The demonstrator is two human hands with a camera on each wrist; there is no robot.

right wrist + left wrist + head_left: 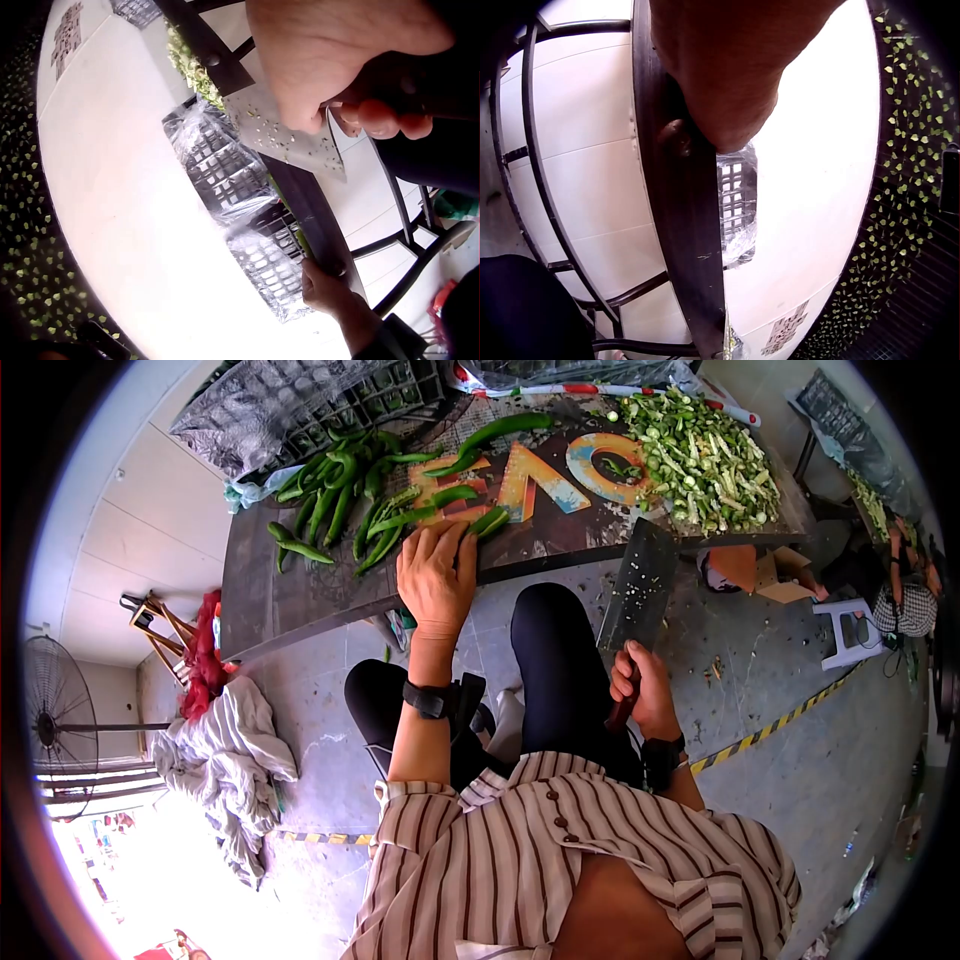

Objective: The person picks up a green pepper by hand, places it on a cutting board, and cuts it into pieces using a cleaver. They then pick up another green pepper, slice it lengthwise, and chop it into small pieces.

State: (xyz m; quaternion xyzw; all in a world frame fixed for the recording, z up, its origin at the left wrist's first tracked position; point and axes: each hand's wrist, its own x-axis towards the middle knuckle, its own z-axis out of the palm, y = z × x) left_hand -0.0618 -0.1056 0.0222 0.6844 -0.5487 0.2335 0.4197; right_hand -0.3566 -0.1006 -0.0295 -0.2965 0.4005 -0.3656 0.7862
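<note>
The left hand [437, 575] lies at the table's front edge, its fingertips on a green pepper [489, 523] beside other whole peppers [340, 480]. In the right wrist view that hand [326, 289] is by the table edge with a green piece at its fingertips. The right hand [645, 688] grips the dark handle of a cleaver [640, 585], its broad blade dotted with pale seeds and held off the front of the table. Close up, the right hand [337, 67] has its fingers curled round that handle. Chopped peppers [710, 465] are heaped at the table's right.
Plastic-lined crates [330, 405] stand behind the dark table [300, 595]. One long pepper [515, 425] lies across the painted letters. On the floor are a cardboard box [785, 575] and a white stool [848, 632]; a fan [60, 720] stands far left.
</note>
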